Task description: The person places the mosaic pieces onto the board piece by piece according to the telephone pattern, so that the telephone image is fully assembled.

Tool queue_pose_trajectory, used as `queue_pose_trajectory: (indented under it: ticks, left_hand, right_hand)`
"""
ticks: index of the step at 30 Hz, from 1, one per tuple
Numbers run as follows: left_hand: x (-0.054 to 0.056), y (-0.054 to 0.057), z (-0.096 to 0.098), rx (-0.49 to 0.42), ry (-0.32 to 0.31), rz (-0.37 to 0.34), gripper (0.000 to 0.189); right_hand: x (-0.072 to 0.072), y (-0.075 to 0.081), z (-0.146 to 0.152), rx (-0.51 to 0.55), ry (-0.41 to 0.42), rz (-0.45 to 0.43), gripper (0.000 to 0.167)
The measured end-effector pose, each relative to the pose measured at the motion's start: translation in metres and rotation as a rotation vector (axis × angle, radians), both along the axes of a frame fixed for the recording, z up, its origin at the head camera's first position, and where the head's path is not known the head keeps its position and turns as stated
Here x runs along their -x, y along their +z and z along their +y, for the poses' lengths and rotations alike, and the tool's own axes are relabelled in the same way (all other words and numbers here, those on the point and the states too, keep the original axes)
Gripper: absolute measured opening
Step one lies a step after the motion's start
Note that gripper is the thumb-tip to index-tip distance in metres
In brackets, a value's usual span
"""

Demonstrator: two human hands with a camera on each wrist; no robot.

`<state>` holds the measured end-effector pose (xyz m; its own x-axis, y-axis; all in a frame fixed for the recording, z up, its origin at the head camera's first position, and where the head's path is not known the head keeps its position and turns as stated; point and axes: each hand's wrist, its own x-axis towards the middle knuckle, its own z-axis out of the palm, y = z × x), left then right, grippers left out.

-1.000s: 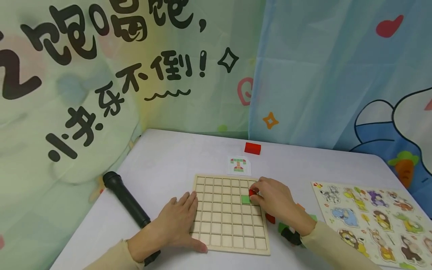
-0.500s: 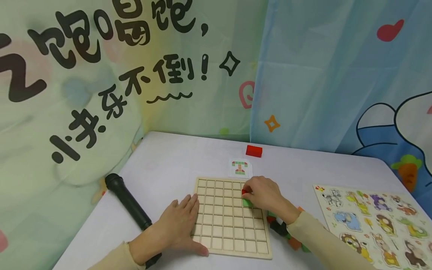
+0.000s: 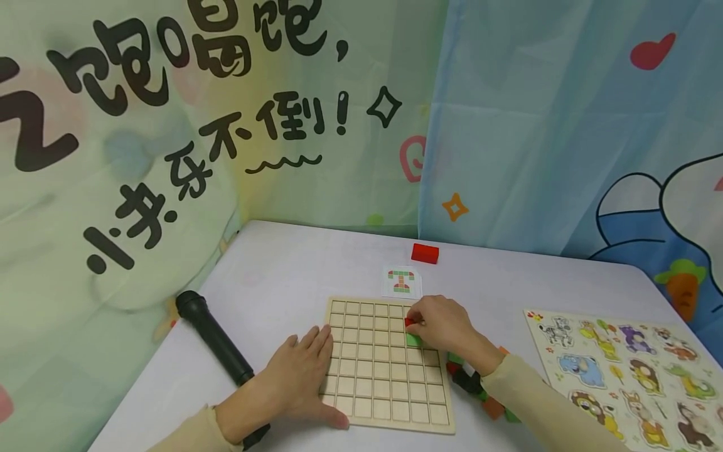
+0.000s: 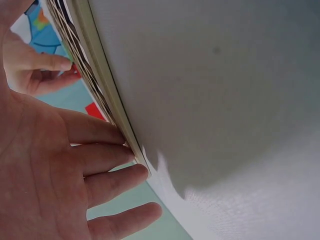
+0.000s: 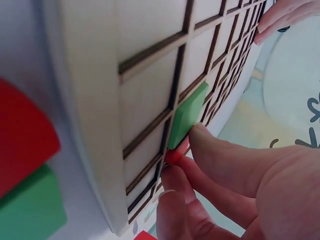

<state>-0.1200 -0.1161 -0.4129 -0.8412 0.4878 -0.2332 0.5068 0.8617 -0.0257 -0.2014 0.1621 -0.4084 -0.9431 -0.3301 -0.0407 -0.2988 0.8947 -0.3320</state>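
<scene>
A wooden grid board (image 3: 373,376) lies on the white table. My left hand (image 3: 299,375) rests at the board's left edge; its fingers look straight and its thumb is spread toward the front corner. Over the far right part of the board, my right hand (image 3: 443,324) pinches a small red block (image 5: 176,153) between thumb and fingers. Directly in front of that block, a green square block (image 5: 190,115) sits in a grid cell, partly covered by the right hand in the head view. The red block's exact shape is hidden by the fingers.
Behind the board lies a card (image 3: 401,282) with a coloured T-shaped pattern, and beyond it a red block (image 3: 425,253). A black microphone (image 3: 220,339) lies left. Loose orange blocks (image 3: 493,408) and other coloured ones lie right, near an animal picture board (image 3: 610,351).
My right hand has carried the red block left, from the green block's far right corner to just behind it, then stayed there. My left hand has kept its place at the board.
</scene>
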Motion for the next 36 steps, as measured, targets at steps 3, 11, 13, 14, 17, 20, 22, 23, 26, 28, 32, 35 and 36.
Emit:
queue_pose_trajectory:
  ticks: [3,11,13,14,17,20,22,23,26,28,32,35,36]
  left_hand:
    - [0.000,0.000,0.000,0.001,-0.002,-0.002,0.139]
    - [-0.001,0.001,0.001,-0.003,-0.007,0.004,0.139]
    - [-0.001,0.000,0.001,-0.005,-0.007,0.006,0.139]
    - [-0.001,0.000,0.001,-0.005,-0.007,0.006,0.139]
    - [-0.001,0.000,0.002,-0.005,-0.006,0.008,0.139]
    - [0.000,0.000,0.002,-0.003,-0.007,0.011,0.139]
    - [0.000,-0.001,0.002,0.003,-0.010,0.014,0.139]
    - [0.000,-0.001,0.002,0.005,-0.011,0.014,0.138]
    - [0.001,-0.001,0.002,0.014,-0.010,0.016,0.138]
    - [0.001,-0.002,0.001,0.020,-0.010,0.016,0.138]
    - [0.002,-0.002,0.000,0.017,-0.008,0.013,0.138]
    - [0.002,-0.002,0.000,0.011,-0.008,0.012,0.138]
    - [0.002,-0.002,0.000,0.010,-0.008,0.012,0.138]
  right_hand:
    - [-0.001,-0.001,0.000,0.005,0.005,0.017,0.010]
    - [-0.001,-0.004,0.001,0.001,0.004,0.064,0.012]
    - [-0.002,-0.004,0.003,-0.004,0.007,0.074,0.013]
    - [-0.003,-0.003,0.004,-0.009,0.006,0.083,0.014]
    - [-0.007,-0.001,0.010,-0.027,-0.004,0.100,0.017]
    - [-0.011,0.003,0.019,-0.051,-0.027,0.106,0.020]
    - [-0.014,0.006,0.027,-0.061,-0.041,0.094,0.020]
    - [-0.016,0.007,0.032,-0.063,-0.048,0.088,0.021]
    - [-0.022,0.009,0.046,-0.072,-0.070,0.055,0.023]
    - [-0.026,0.009,0.055,-0.076,-0.072,0.040,0.025]
    - [-0.036,0.006,0.070,-0.078,-0.051,0.013,0.025]
    - [-0.042,0.004,0.076,-0.059,-0.055,-0.028,0.026]
    - [-0.044,0.004,0.077,-0.051,-0.059,-0.043,0.025]
